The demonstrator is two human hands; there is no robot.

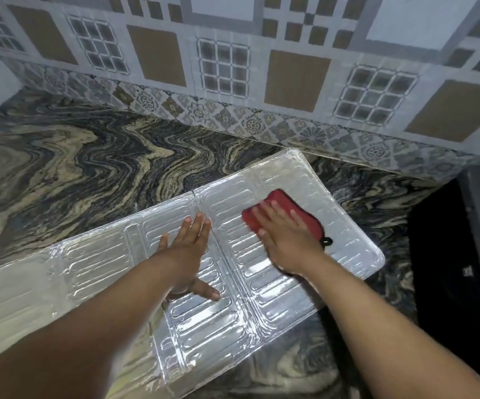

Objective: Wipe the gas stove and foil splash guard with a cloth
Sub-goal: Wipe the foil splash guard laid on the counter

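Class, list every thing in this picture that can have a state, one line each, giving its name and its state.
Foil splash guard: unfolded, lying flat on the countertop.
Red cloth: folded, lying on the guard, pressed under the right hand.
Left hand: fingers straight, pressing flat on the guard.
Right hand: fingers straight, pressing on the cloth.
Countertop: bears the guard.

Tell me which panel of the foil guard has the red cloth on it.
The rightmost panel, nearest the tiled wall: the right hand presses the red cloth flat there. The left hand rests on the middle panel, which carries no cloth.
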